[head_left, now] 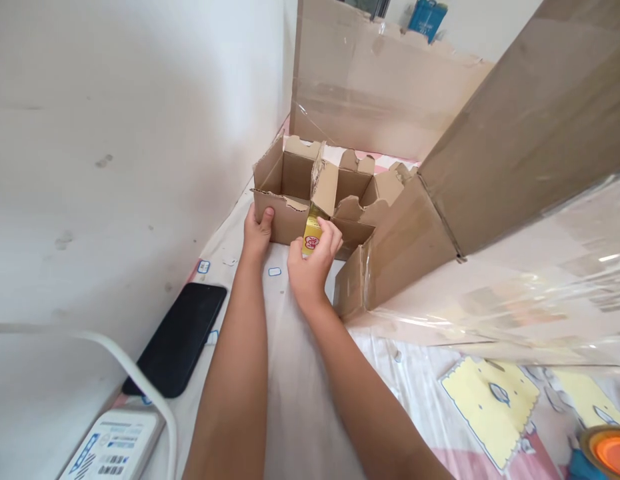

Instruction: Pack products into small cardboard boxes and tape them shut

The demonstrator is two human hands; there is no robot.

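Centre of the frame: I am watching both hands working at a low cardboard divider box sitting on a pale printed sheet
Left hand: it is resting on the box's near left corner, thumb hooking over the torn rim, fingers curling against the outer wall; it is gripping nothing but the box
Right hand: fingers are closing round a small yellow packet, pinching it by its lower part, thumb side hidden from me
Where the packet is: it is standing upright at the near wall of the box, just below a leaning cardboard partition; I cannot tell whether it is inside a cell or against the front
How it looks: glossy yellow wrapper, a red-and-white round mark on the face, slim and taller than wide
How it will handle: I am judging it light and slightly slick, likely to crush if squeezed; gripping across the flat faces near the middle is looking safest
Box: soft, ragged, bending easily, so it is needing steadying
Lower left of the frame: a dark phone is lying face up beside the wall
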